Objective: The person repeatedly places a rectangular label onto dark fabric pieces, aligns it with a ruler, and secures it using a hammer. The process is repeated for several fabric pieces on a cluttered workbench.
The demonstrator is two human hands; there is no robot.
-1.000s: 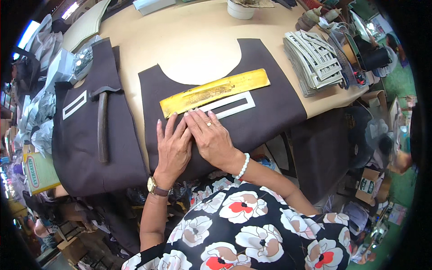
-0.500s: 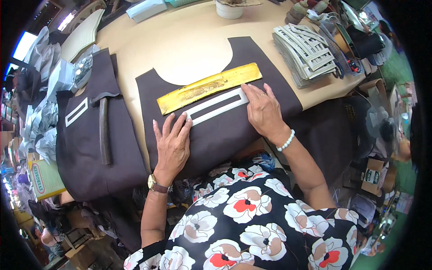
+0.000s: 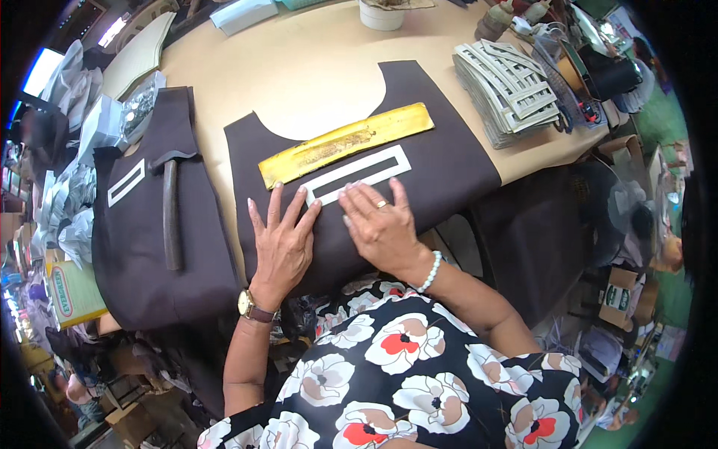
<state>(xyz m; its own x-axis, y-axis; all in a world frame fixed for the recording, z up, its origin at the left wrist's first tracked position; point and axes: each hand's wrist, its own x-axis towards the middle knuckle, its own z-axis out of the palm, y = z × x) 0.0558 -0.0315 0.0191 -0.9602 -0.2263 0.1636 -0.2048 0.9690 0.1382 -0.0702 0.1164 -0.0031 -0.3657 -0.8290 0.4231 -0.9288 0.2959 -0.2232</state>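
Observation:
A dark brown fabric piece with a curved neckline lies over the table's near edge. On it rests a white rectangular frame with a long slot, set slightly aslant. Just beyond the frame lies a long yellow strip with worn brown marks. My left hand is spread flat on the fabric, its fingertips at the frame's left end. My right hand lies on the fabric with fingers stretched out, its fingertips at the frame's near edge. Neither hand grips anything.
At left, a hammer and another white slotted frame lie on a second dark fabric piece. A stack of pale slotted pieces stands at right. A white pot is at the far edge, a yellow-green box at left.
My right hand has moved left and nearer me, from the frame's right end to its near edge. My left hand stays at the left end, nearly unmoved.

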